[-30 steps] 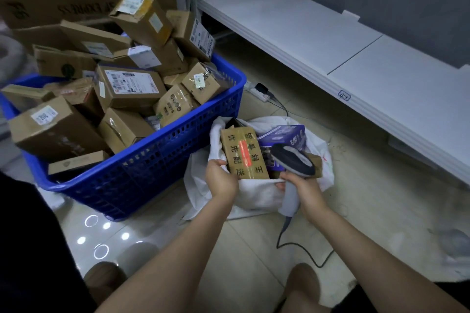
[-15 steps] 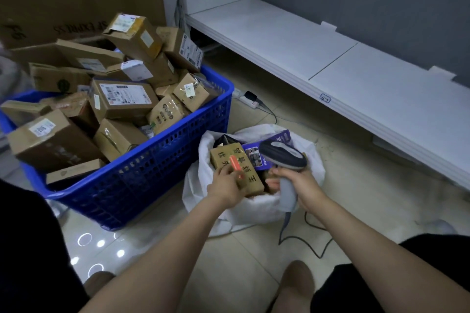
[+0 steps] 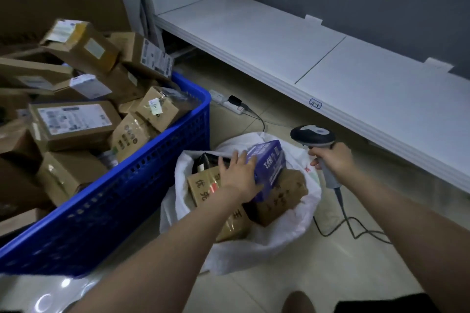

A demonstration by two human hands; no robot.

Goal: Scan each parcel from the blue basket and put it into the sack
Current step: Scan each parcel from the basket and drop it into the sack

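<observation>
The blue basket (image 3: 142, 198) on the left is heaped with several brown cardboard parcels (image 3: 73, 122). To its right the white sack (image 3: 287, 221) lies open on the floor with parcels inside. A brown box with printed characters (image 3: 203, 188) lies in the sack mouth, and a purple box (image 3: 269, 162) leans on another brown box (image 3: 284, 195). My left hand (image 3: 237, 173) is over the sack with fingers spread, resting against the purple box. My right hand (image 3: 330, 160) grips the handle of the grey barcode scanner (image 3: 312, 136), held up to the right of the sack.
A low white shelf (image 3: 330, 63) runs along the right in front of a grey wall. A white power strip (image 3: 229, 104) and the scanner's cable (image 3: 356, 229) lie on the tiled floor. My knee (image 3: 297, 302) shows at the bottom edge.
My left hand has let go of the brown printed box, which now lies in the sack, and rests on the purple box. My right hand has lifted the scanner up and to the right.
</observation>
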